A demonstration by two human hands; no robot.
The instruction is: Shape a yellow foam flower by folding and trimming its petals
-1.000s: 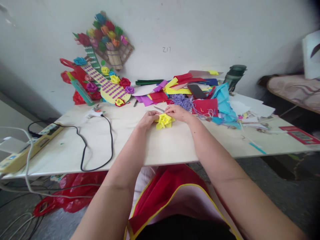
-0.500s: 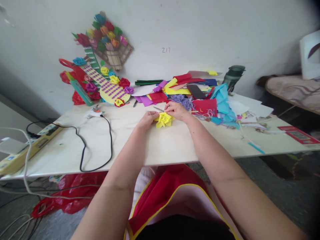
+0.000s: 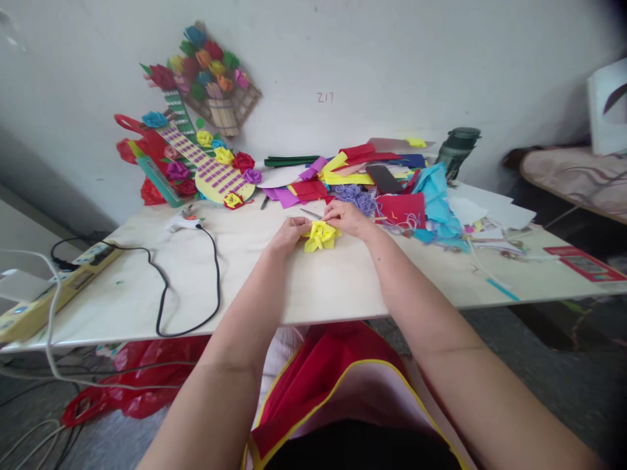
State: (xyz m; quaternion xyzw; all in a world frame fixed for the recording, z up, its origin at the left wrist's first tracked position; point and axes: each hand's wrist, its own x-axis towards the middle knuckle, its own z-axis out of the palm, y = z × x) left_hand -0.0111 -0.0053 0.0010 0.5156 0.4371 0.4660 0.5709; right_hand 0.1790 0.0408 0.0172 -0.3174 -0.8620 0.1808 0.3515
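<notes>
A yellow paper flower sits low over the table between my two hands. My left hand is closed, its fingertips pinching the flower's left edge. My right hand has its fingers bent together at the flower's upper right edge. Just behind the flower shows a thin grey pointed blade, like that of scissors; its other end is hidden by my right hand. A bundle of purple yarn and a red sheet lie just beyond my right hand.
At the back left stand a guitar-shaped craft with paper flowers and a teal box. A phone lies on coloured sheets, near a dark green bottle. A black cable loops at left near a power strip.
The flower has tilted or shifted very slightly between my fingers. Both hands stay at nearly the same place, and the things on the table have not moved.
</notes>
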